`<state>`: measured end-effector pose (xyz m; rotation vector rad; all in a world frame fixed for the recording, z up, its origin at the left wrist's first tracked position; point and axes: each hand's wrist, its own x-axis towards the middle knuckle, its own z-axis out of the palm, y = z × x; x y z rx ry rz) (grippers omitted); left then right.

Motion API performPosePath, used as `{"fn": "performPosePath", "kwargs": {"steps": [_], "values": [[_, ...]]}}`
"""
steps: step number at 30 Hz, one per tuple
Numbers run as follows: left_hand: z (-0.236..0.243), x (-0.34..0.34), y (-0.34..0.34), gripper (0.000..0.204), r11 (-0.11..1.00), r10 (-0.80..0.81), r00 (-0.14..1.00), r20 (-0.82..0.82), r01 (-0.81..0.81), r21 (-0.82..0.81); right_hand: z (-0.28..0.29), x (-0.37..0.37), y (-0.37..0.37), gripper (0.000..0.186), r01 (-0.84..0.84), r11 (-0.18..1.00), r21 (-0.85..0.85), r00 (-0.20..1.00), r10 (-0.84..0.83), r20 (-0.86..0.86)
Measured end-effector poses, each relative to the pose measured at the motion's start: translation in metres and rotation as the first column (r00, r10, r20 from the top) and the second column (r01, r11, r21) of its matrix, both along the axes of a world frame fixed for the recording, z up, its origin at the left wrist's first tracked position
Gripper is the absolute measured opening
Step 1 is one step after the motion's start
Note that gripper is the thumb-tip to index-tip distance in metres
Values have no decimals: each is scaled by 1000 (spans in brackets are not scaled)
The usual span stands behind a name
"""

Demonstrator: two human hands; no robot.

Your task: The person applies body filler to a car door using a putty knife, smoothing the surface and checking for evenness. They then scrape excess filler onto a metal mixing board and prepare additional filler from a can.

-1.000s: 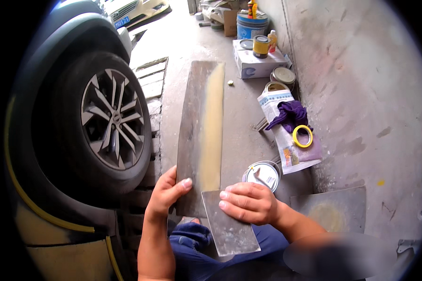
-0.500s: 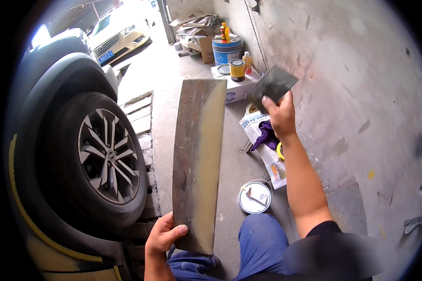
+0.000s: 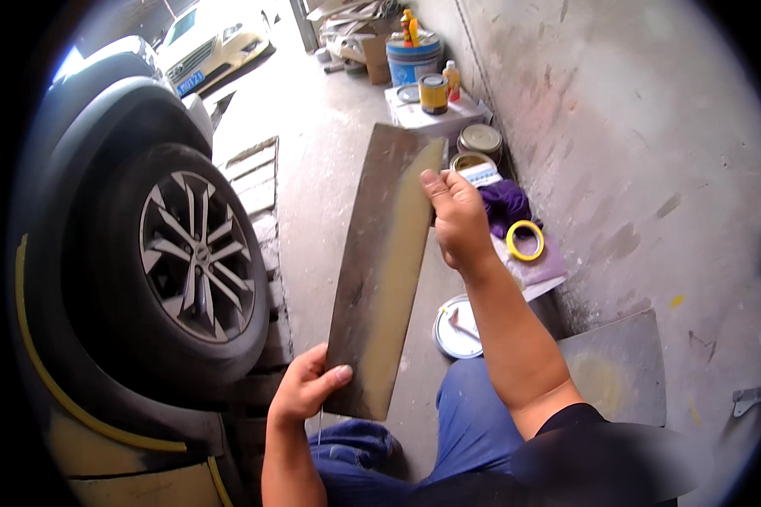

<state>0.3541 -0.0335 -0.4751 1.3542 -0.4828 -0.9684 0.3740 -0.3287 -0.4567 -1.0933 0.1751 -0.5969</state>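
A long grey metal sheet (image 3: 368,262) with a pale yellow coat along its right side is held upright, slightly tilted. My left hand (image 3: 313,380) grips its lower left edge, thumb on the front. At the upper right edge my right hand (image 3: 452,215) is closed on the same sheet, thumb over the coated strip. Whatever lies behind the sheet is hidden. Beyond my right hand are a purple cloth (image 3: 506,203) and a yellow tape roll (image 3: 537,252). A white-lidded can (image 3: 455,338) stands on the floor below.
A car wheel (image 3: 201,258) and taped bodywork (image 3: 76,397) flank me left. Cans (image 3: 480,135), a box (image 3: 423,118), a blue bucket (image 3: 413,63) and another car (image 3: 211,46) are ahead. A stained wall (image 3: 634,169) and patched sheet (image 3: 609,355) are right.
My right hand has left the smaller plate it held up at the right and now grips the long sheet, which has tilted rightward at its top. The smaller plate is out of sight.
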Motion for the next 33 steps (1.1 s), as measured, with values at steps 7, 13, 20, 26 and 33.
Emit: {"fn": "performPosePath", "kwargs": {"steps": [7,13,20,26,33], "values": [[-4,3,-11,35,996,84,996,26,-84,5,-50,-55,65,39,41,932,-359,955,-142,-261],[-23,14,-19,29,972,227,974,-1,-226,-61,-81,-120,122,36,-228,886,-404,913,51,-404],[-15,21,-17,29,929,355,935,-22,-355,-99,-107,-162,108,42,-448,739,-503,864,214,-456],[-15,19,-14,30,931,334,925,-182,-354,-93,-72,-115,66,52,17,305,-952,973,-225,-55],[-2,8,-13,42,934,273,891,-363,-336,-124,-44,-69,60,11,307,87,-948,947,70,313]]}}
